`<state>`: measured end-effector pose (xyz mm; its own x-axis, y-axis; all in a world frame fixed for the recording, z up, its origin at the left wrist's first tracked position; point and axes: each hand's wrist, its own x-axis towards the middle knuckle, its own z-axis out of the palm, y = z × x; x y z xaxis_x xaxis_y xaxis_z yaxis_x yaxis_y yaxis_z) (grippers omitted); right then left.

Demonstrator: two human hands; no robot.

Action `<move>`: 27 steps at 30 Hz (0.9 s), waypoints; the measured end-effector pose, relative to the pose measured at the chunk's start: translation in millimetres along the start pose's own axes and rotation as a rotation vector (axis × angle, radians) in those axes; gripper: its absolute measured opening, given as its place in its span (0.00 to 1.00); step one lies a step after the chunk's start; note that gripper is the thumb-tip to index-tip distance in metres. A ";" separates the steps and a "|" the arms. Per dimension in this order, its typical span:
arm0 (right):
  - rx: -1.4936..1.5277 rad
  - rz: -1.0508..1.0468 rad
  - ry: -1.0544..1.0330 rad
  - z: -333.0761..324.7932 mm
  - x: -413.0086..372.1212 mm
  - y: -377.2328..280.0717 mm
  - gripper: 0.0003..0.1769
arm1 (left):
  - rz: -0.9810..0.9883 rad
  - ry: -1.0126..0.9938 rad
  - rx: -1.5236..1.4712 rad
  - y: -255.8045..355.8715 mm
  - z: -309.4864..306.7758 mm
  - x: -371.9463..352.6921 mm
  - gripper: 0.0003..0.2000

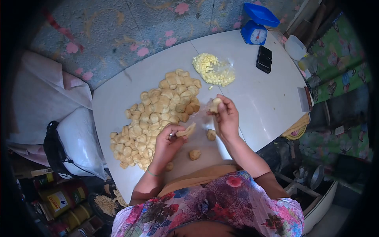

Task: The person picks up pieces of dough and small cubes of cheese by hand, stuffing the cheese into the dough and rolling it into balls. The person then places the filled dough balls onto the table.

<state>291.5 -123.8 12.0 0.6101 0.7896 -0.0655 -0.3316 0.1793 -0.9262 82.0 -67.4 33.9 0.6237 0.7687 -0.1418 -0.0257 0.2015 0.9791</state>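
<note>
My left hand (167, 143), a ring on one finger, is closed on a flattened piece of dough (187, 130). Higher and to the right, my right hand (228, 117) pinches another small pale piece of dough (215, 105) between thumb and fingers. Beside my left hand spreads a large heap of rounded, light-brown dough pieces (152, 111). Two loose dough pieces, one (211, 135) below my right hand and one (194, 154) closer to my body, lie on the table. Beyond my hands sits a clear plastic bag of small pale-yellow cubes (213, 70).
The white table (260, 106) has a blue dial scale (256, 33) and a black phone-like object (264, 59) at its far right. A knife (308, 96) lies along the right edge. A white sack (81, 138) and containers (59, 199) stand at the left.
</note>
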 end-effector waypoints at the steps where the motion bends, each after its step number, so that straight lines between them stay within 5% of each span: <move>1: 0.052 0.019 0.007 -6.6 6.8 -1.5 0.15 | -0.022 0.046 0.030 -1.5 -5.0 -1.7 0.15; 3: 0.075 0.087 -0.185 -32.4 21.6 -0.1 0.15 | 0.022 0.118 0.066 -1.3 -14.0 -1.3 0.15; 6: -0.309 -0.052 -0.458 -33.4 37.1 -14.8 0.14 | 0.098 0.151 -0.010 2.2 -18.9 0.4 0.15; 11: -1.224 -0.447 -0.300 -21.2 86.6 -7.9 0.11 | -0.050 0.042 -0.330 3.0 -18.1 1.5 0.10; 14: -1.439 -0.485 -0.402 -31.5 106.6 4.2 0.09 | -0.066 0.044 -0.362 1.6 -13.9 0.7 0.10; 20: -1.252 -0.214 -0.311 -24.6 99.3 -9.8 0.07 | -0.098 0.048 -0.394 3.5 -13.4 -1.7 0.09; 23: -1.092 -0.605 -0.321 -25.3 95.6 -3.6 0.08 | -0.092 0.040 -0.406 3.7 -8.7 1.0 0.10; 27: -0.601 -0.130 -0.384 -7.6 65.9 -19.2 0.09 | -0.059 0.026 -0.486 0.2 -2.8 2.6 0.10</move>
<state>343.5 -79.6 22.7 0.2854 0.9540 0.0914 0.2468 0.0190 -0.9689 81.4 -63.7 33.3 0.6153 0.7612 -0.2050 -0.3561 0.5004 0.7892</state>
